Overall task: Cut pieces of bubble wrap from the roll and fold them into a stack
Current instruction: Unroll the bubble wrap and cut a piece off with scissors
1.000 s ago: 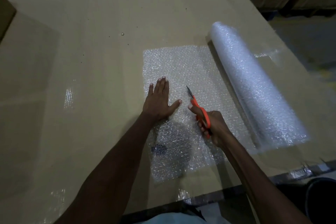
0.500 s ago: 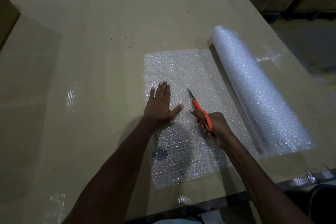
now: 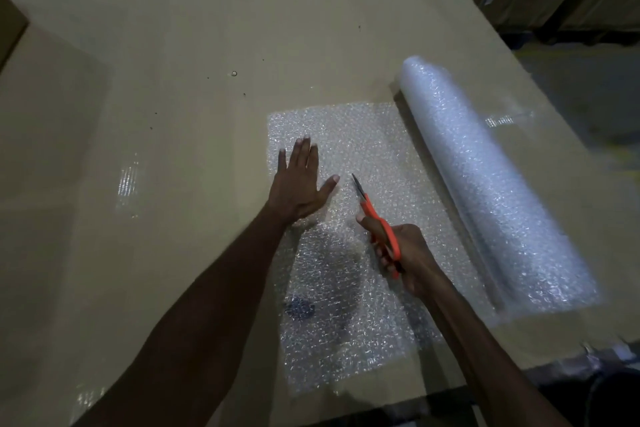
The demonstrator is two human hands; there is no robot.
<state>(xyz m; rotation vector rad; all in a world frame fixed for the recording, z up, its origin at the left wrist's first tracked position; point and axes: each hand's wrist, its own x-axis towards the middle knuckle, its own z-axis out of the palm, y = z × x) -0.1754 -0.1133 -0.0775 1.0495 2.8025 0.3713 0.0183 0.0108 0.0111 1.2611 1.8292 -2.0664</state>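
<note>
Here the broad tan cardboard-covered desk (image 3: 173,114) carries everything, giving a flat, firm bed for cutting. At about two o'clock from the centre of the view lies the long white roll of bubble wrap (image 3: 491,184), running from twelve towards five o'clock; its weight probably anchors the fed-out material. From its left side, towards nine o'clock, spreads the flat clear sheet of bubble wrap (image 3: 346,305), laid out so a piece can be taken off.

The left hand (image 3: 299,184) lies flat with straight, spread fingers on the sheet's nine o'clock edge, pressing it to the desk, I judge to stop the light film sliding or bunching ahead of the blades. The right hand (image 3: 405,253), at four o'clock from the left one, grips the orange-handled scissors (image 3: 375,222), whose dark blades point towards twelve o'clock, along a line parallel to the roll. The cut seems to be partway up the sheet. No folded stack is visible.
</note>
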